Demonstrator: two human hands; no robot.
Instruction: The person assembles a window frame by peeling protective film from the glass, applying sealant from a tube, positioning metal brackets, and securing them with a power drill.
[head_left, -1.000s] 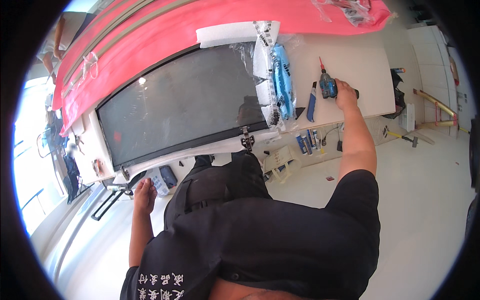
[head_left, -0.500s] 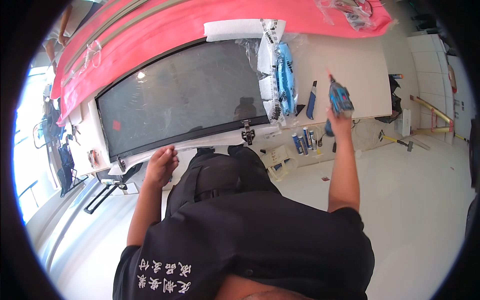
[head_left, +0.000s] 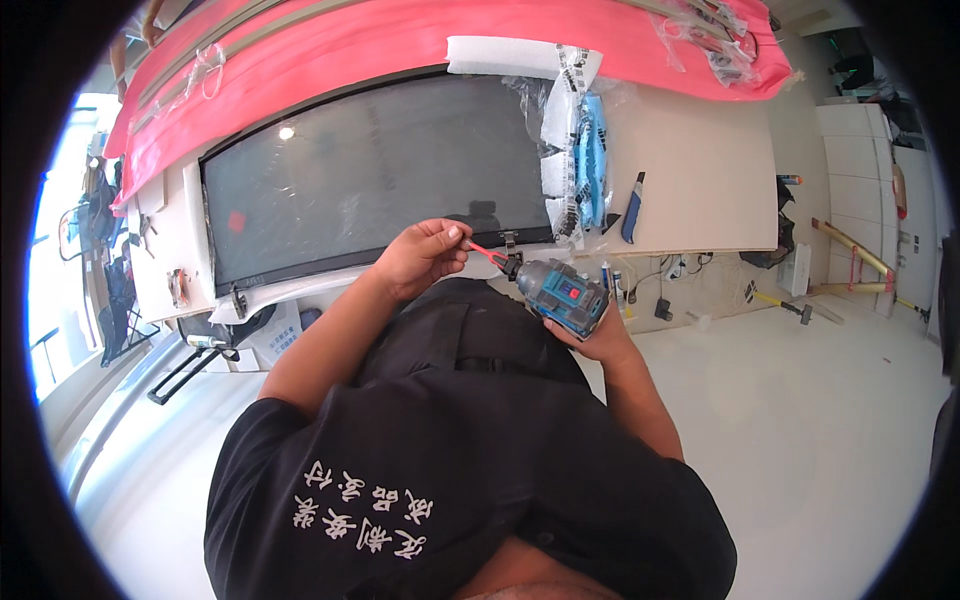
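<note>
The right hand (head_left: 605,343) is wrapped around a cordless driver (head_left: 566,297), right of centre in the frame. The left hand (head_left: 425,258), at centre, presses thumb and fingertip together at the red bit (head_left: 488,253)'s tip; whether a screw sits between them is too small to tell. Both hinges (head_left: 238,303) are in place along the framed glass panel (head_left: 375,185)'s lower edge; how far they are fastened cannot be seen. Counted: one driver, one bit, one panel, two hinges, one utility knife (head_left: 633,208) at upper right.
</note>
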